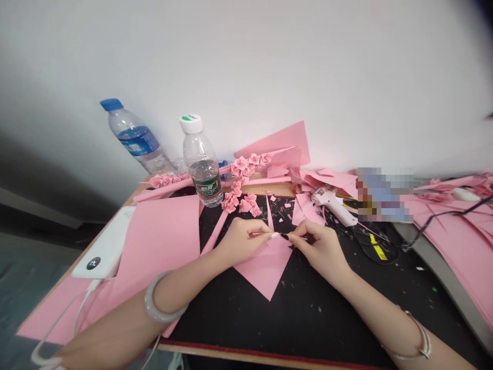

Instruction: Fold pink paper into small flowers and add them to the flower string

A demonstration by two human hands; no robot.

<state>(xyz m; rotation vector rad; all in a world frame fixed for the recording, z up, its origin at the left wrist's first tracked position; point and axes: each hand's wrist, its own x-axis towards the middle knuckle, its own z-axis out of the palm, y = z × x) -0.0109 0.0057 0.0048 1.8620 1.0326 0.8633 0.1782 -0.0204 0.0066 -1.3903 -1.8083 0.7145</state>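
My left hand (246, 237) is closed, its thumb and fingers pinched at the upper edge of a square pink paper (265, 270). Close beside it, my right hand (319, 252) pinches near the paper's upper right edge, the fingertips of both hands almost touching. The paper's lower corner points toward me over the black mat (308, 318). Just behind my hands lie folded pink paper flowers (250, 205) and a thin pink paper strip (269, 211).
Two bottles, one blue-capped (138, 141) and one white-capped (206, 174), stand at the back left. A white power bank (103, 252) rests on pink sheets (162, 236). A pink glue gun (335, 205), its cable and paper scraps lie behind my right hand.
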